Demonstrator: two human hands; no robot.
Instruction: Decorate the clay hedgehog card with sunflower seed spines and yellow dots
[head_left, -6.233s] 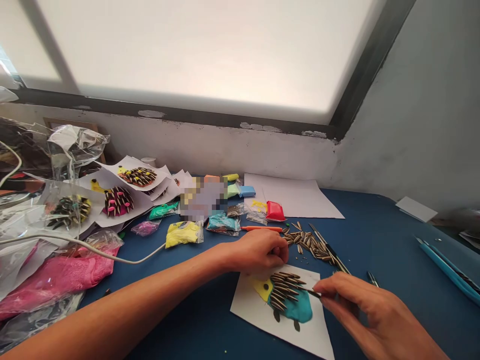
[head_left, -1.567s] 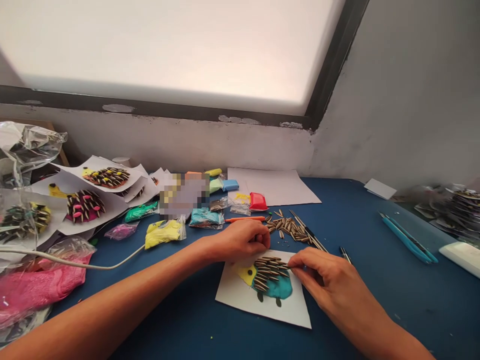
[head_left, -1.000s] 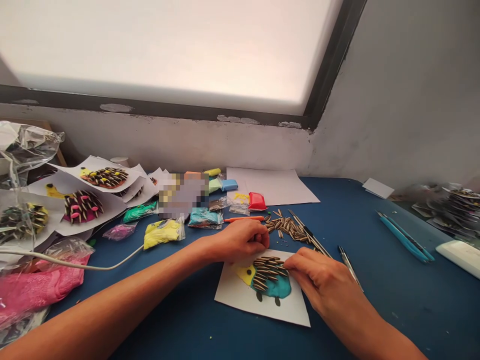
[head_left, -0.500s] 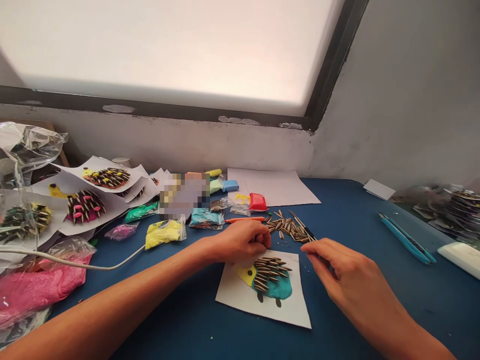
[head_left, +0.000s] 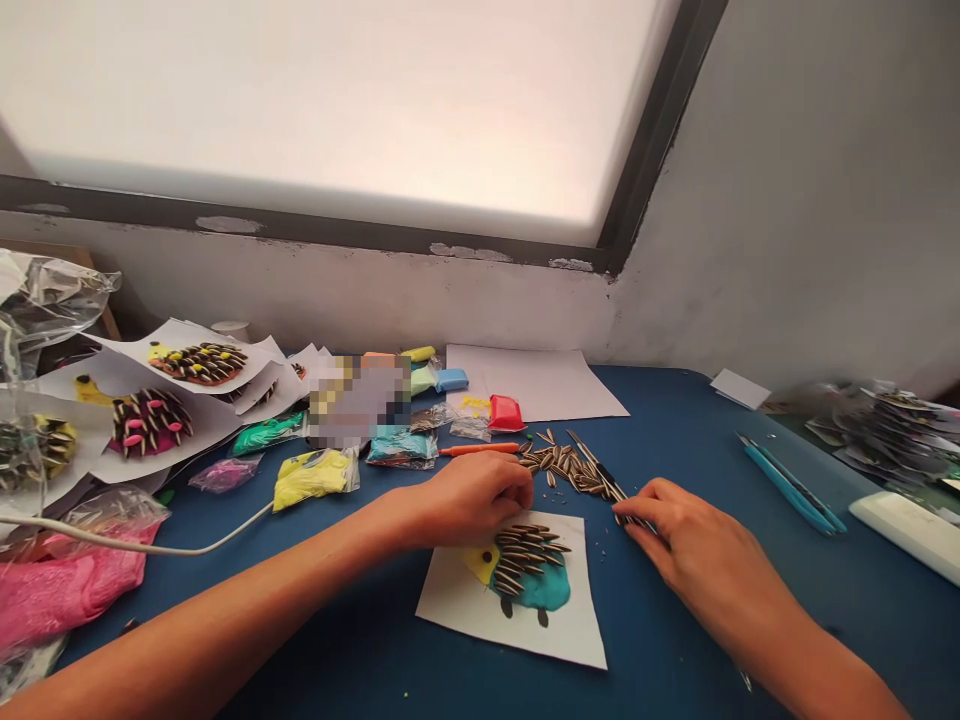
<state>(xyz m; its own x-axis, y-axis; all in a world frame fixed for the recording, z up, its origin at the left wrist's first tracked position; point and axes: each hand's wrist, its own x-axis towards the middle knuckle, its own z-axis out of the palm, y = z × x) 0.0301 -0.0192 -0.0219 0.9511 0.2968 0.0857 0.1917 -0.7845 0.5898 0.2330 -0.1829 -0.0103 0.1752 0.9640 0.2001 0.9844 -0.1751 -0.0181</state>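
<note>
A white sheet of paper (head_left: 517,637) lies before me with a hedgehog picture: a yellow clay face (head_left: 478,566), a teal clay body (head_left: 551,588) and rows of striped sunflower seeds (head_left: 517,560) as spines. My left hand (head_left: 480,495) rests over the sheet's upper left edge, fingers curled in; whatever is between them is hidden. To the right of the sheet, my right hand (head_left: 679,535) pinches a dark, striped sliver (head_left: 636,522) that looks like a sunflower seed. Beyond both hands is a pile of loose sunflower seeds (head_left: 562,463). A thin tool (head_left: 596,460) lies beside the pile.
Clay packets, including a yellow one (head_left: 309,480) and a red one (head_left: 505,413), sit behind my left arm near an orange stick (head_left: 480,449). Other hedgehog pictures (head_left: 199,362) are heaped at left. Blue tweezers (head_left: 787,482) and a white object (head_left: 907,535) lie right.
My right hand has drawn back slightly from the seed pile and thin tool, showing the dark sliver at its fingertips. My left hand stays at the sheet's edge. The view has shifted slightly.
</note>
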